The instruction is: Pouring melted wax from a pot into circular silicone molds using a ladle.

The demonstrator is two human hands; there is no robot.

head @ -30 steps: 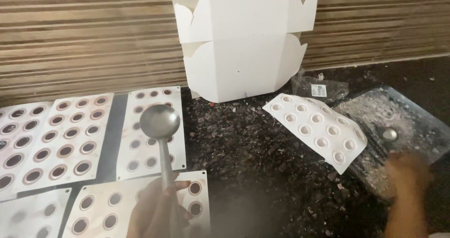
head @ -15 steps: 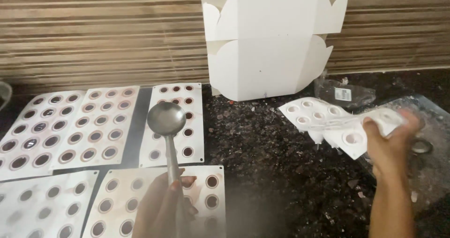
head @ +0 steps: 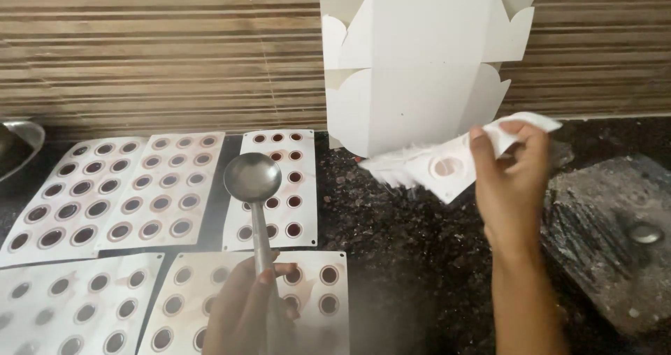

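My left hand (head: 244, 309) grips the handle of a steel ladle (head: 252, 178), its round bowl raised over the white cavity trays. My right hand (head: 509, 187) pinches the corner of an empty white cavity tray (head: 440, 166) and holds it in the air, blurred with motion, just in front of the folded white cardboard box (head: 412, 61). Below the ladle lie several white trays (head: 150, 187) whose round cavities hold dark red-brown filling; a narrow one (head: 297, 187) sits nearest the box.
The counter (head: 405, 257) is dark speckled stone against a striped brown wall. A clear plastic sheet (head: 615, 236) with a small round metal piece (head: 644, 232) lies at the right. A steel bowl's rim (head: 21, 135) shows at the far left.
My right hand reached to the right, took the empty white tray off the counter and lifted it toward the left. The view shifted right; the ladle stayed raised in my left hand.
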